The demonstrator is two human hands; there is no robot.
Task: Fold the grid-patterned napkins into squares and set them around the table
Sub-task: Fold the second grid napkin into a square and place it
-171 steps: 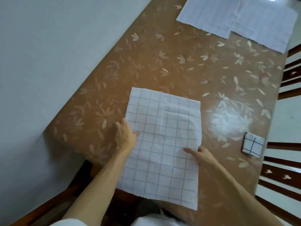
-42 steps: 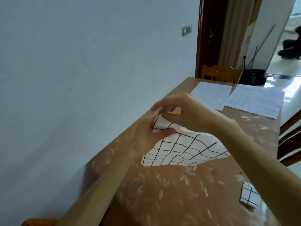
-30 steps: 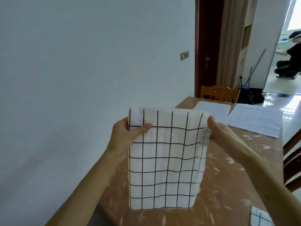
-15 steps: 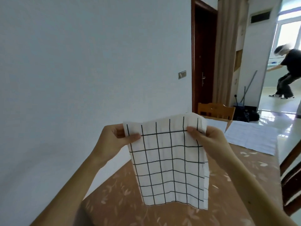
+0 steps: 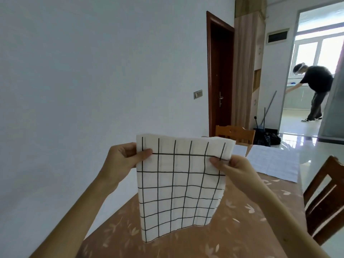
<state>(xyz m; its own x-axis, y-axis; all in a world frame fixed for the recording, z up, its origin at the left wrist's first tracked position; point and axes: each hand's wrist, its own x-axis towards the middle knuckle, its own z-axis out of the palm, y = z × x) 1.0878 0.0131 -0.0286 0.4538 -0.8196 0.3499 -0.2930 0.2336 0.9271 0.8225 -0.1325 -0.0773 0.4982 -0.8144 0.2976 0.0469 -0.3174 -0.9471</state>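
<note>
- Grid-patterned napkin (image 5: 178,187): held upright in the air above the near tabletop (image 5: 232,224), already doubled over, hanging free so its layers can square up.
- Left hand (image 5: 122,161): fingers pinched shut on the top left corner.
- Right hand (image 5: 234,168): fingers clamped on the top right corner, keeping the edge taut.
- Unfolded napkins (image 5: 273,162): lying flat at the far end, judged awaiting folding.

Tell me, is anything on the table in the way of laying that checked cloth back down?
Nothing visible is. Both hands, left hand and right hand, hold the napkin up by its top corners. The table below it is bare; another spread napkin lies at the far end.
</note>
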